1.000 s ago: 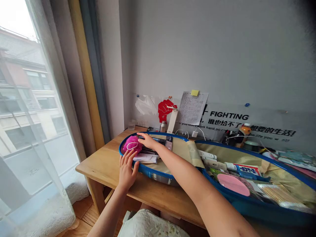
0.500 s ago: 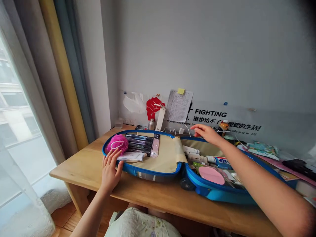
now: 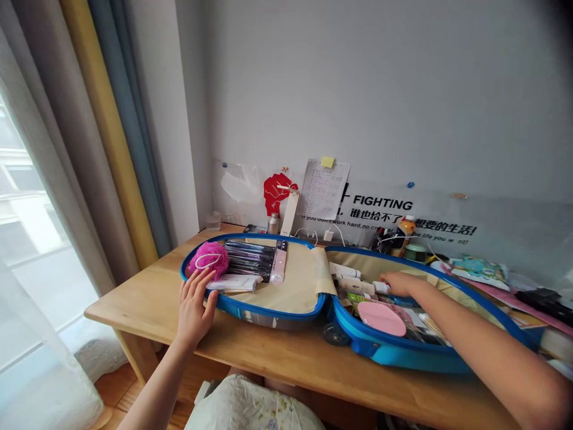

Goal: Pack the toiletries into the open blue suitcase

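A blue suitcase [image 3: 268, 318] lies open on the table, its two halves side by side. My left hand [image 3: 195, 310] rests on the near left rim, fingers stretched out and holding nothing. Beside its fingertips are a pink bath puff [image 3: 210, 258] and a white packet [image 3: 235, 283]. Several dark pens in packaging [image 3: 249, 257] lie behind these. In the right half, my right hand [image 3: 400, 283] has its fingers bent down around a blue toothpaste tube with a white cap [image 3: 381, 288], which it mostly covers. White tubes [image 3: 345, 270] and a pink oval case [image 3: 381, 318] lie nearby.
The wooden table [image 3: 134, 298] stands against a grey wall. Behind the suitcase are a small metal bottle [image 3: 273, 224], a white charger [image 3: 328, 235], a green jar [image 3: 415, 252] and an orange-topped bottle [image 3: 406, 227]. Packets [image 3: 478, 270] lie at the right.
My right hand has come down from above the back of the suitcase onto the toothpaste tube in the right half. My left hand stays at the left rim.
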### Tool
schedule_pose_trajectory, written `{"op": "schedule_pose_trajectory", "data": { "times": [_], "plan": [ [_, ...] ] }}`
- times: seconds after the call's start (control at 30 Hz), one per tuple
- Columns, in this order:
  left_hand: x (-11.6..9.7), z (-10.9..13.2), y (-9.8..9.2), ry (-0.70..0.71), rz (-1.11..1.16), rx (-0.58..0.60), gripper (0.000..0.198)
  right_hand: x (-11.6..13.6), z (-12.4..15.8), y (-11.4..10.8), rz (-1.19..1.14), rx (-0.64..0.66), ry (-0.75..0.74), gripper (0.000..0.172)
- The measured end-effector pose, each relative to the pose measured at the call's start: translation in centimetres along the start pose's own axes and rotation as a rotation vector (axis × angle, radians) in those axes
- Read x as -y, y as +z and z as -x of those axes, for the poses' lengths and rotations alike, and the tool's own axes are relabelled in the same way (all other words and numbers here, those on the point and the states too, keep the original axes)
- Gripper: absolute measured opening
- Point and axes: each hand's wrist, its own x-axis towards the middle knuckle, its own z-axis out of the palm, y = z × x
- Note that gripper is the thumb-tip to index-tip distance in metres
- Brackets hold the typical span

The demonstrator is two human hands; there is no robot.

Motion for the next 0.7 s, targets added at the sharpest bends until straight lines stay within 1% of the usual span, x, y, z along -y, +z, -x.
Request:
{"op": "schedule_pose_trajectory", "data": {
  "times": [0.13,0.17,0.27,0.3,0.4,0.5,0.57,0.7],
  "plan": [
    [-0.1,0.0,-0.1,-0.003,-0.007,0.003,0.042,0.5,-0.6,0.2,0.079,0.044,-0.014,0.008],
    [-0.1,-0.1,-0.1,-0.002,-0.01,0.003,0.042,0.6,-0.6,0.1,0.089,0.044,-0.015,0.009],
    [-0.2,-0.1,-0.1,-0.005,-0.018,0.007,0.041,0.9,-0.5,0.1,0.103,0.023,-0.016,0.024],
    [-0.2,-0.1,-0.1,-0.008,-0.02,0.01,0.041,1.0,-0.4,0.1,0.104,0.01,-0.014,0.026],
    [-0.2,0.0,-0.2,-0.015,-0.019,0.015,0.041,1.0,-0.2,0.2,0.09,-0.04,-0.015,0.024],
    [-0.2,0.0,-0.2,-0.018,-0.009,0.015,0.041,0.7,0.1,-0.1,0.049,-0.113,-0.028,0.031],
    [-0.3,0.0,-0.1,-0.023,-0.002,0.016,0.041,0.5,0.3,-0.7,0.012,-0.175,-0.04,0.034],
    [-0.4,-0.1,-0.1,-0.039,0.011,0.009,0.041,0.5,0.7,-2.7,-0.073,-0.303,-0.045,0.021]
  ]
}}
